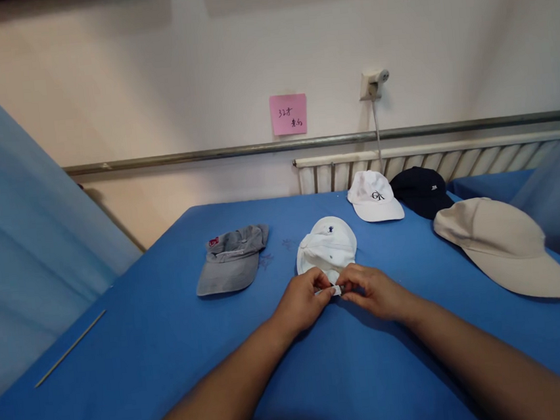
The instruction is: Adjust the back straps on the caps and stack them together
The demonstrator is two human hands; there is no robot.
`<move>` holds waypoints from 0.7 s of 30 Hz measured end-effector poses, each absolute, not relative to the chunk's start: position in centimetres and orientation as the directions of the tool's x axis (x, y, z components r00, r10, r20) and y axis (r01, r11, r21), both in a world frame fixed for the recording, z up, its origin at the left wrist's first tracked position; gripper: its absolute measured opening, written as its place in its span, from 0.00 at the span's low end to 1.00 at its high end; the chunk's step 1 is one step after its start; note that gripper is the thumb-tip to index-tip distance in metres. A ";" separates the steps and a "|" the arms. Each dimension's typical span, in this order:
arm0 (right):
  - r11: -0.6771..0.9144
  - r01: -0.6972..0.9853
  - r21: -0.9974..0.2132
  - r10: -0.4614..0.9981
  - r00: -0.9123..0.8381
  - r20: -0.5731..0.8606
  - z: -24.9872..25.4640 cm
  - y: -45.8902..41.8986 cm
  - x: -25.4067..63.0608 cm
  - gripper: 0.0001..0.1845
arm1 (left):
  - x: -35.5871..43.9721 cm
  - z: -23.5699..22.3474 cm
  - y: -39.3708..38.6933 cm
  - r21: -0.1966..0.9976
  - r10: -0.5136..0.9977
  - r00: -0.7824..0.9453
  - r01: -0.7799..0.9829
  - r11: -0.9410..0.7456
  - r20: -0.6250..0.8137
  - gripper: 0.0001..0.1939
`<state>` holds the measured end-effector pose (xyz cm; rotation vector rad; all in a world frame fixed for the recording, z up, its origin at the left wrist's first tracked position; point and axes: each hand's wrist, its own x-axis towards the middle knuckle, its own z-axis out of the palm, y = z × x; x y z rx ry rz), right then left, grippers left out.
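Note:
A white baseball cap (330,245) with a small dark emblem lies in the middle of the blue-covered table, its back strap toward me. My left hand (308,298) pinches the left part of that strap (336,290). From the other side my right hand (371,290) is closed on the strap's right end, where a small buckle may be, mostly hidden by the fingers. Left of them rests a grey cap (230,261) with a red patch, its brim pointing at me.
On the right are a white cap with black letters (375,195), a navy cap (421,191) and a large beige cap (506,244). A thin stick (70,349) lies at the left. Behind the blue table (150,354) are a radiator (340,172) and a rail (215,154).

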<state>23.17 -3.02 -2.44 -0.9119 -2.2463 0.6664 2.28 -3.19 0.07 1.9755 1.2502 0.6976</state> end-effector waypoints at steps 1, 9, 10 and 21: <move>0.633 0.435 -0.640 0.744 -0.570 0.348 -2.4 -3.0 23.1 0.11 | 2.3 0.2 -3.3 0.758 0.909 0.408 0.564 -0.326 0.087 0.07; 0.580 0.437 -0.688 0.781 -0.539 0.316 -2.5 -2.7 23.5 0.10 | 2.0 1.2 -3.5 0.668 0.842 0.530 0.592 -0.452 0.101 0.06; 0.575 0.429 -0.696 0.784 -0.534 0.318 -2.5 -2.6 23.5 0.10 | 1.9 1.3 -3.5 0.657 0.837 0.540 0.599 -0.458 0.092 0.06; 0.531 0.398 -0.748 0.813 -0.487 0.319 -2.4 -2.7 23.6 0.09 | 1.4 2.5 -4.0 0.514 0.827 0.562 0.704 -0.490 0.019 0.10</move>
